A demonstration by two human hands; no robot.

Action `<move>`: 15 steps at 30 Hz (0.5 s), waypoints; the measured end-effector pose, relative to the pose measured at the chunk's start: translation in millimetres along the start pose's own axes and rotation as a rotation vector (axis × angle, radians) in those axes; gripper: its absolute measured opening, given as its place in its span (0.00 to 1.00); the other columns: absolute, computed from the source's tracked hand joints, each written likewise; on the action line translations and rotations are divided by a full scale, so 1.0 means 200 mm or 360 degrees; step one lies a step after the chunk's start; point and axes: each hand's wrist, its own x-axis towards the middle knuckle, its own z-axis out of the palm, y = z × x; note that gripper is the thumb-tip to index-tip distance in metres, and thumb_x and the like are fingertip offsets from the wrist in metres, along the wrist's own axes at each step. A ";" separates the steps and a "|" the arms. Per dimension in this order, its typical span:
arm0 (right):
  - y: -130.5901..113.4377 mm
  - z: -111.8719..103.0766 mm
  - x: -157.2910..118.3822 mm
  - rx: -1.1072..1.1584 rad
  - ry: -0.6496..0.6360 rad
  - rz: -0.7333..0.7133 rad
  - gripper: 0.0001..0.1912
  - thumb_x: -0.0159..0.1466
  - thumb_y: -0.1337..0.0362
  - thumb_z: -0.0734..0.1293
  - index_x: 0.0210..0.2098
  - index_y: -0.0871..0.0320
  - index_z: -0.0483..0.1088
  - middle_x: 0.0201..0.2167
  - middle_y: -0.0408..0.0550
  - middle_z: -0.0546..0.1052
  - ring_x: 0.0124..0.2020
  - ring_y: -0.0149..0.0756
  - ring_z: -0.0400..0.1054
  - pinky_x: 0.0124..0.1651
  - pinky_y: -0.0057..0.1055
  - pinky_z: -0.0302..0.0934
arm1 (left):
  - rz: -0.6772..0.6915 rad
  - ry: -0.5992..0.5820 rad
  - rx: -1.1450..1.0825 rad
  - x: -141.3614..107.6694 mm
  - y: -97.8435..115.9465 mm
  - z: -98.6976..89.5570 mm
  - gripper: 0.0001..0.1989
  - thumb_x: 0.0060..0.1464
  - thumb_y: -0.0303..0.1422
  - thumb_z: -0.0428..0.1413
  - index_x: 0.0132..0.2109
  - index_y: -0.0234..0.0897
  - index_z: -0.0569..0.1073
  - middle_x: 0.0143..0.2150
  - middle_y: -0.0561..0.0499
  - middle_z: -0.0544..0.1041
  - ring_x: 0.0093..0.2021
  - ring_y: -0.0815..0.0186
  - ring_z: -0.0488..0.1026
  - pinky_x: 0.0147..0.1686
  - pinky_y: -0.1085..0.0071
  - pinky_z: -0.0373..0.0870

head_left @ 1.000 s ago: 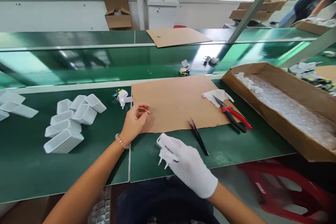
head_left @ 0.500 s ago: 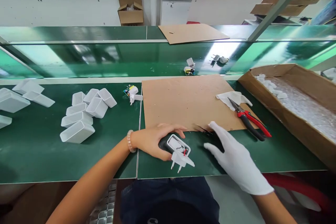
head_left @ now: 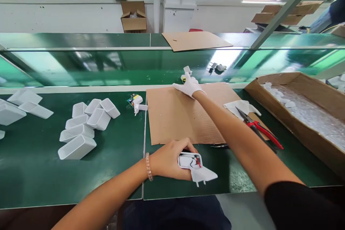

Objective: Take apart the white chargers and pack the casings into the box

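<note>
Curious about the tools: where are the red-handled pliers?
In the head view, the red-handled pliers lie across the right corner of the cardboard sheet, beside a white cloth.

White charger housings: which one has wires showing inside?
The housing in the bare left hand, with red and black wires in its open end; the loose empty shells show none.

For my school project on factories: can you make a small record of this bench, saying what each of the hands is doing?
left hand: bare, with a bead bracelet, gripping a white plug charger, open with wires showing
right hand: white-gloved, stretched over a cardboard sheet to a small white plastic part
nearby: red-handled pliers, white plastic cases
surface: green workbench
</note>
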 end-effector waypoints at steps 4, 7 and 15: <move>-0.04 0.10 0.18 -0.0059 0.0085 0.0227 0.22 0.70 0.56 0.61 0.57 0.65 0.63 0.56 0.56 0.66 0.56 0.42 0.65 0.59 0.47 0.59 | -0.0015 -0.0014 0.0026 0.01 0.01 0.00 0.23 0.43 0.39 0.66 0.44 0.37 0.67 0.41 0.48 0.79 0.35 0.63 0.76 0.33 0.71 0.68; -0.08 0.07 0.21 -0.0025 0.0077 0.0174 0.21 0.70 0.61 0.58 0.58 0.67 0.61 0.52 0.55 0.68 0.51 0.37 0.67 0.56 0.41 0.62 | 0.0031 -0.0021 0.0015 0.01 0.01 0.00 0.24 0.43 0.37 0.66 0.46 0.37 0.67 0.42 0.48 0.79 0.37 0.62 0.76 0.35 0.69 0.69; -0.01 -0.06 -0.23 -0.0066 -0.0186 -0.0478 0.17 0.66 0.65 0.59 0.53 0.56 0.68 0.51 0.51 0.71 0.52 0.42 0.65 0.58 0.43 0.60 | 0.0349 0.0137 0.0044 0.01 0.00 0.02 0.35 0.39 0.38 0.69 0.54 0.38 0.66 0.50 0.44 0.76 0.48 0.56 0.76 0.50 0.62 0.71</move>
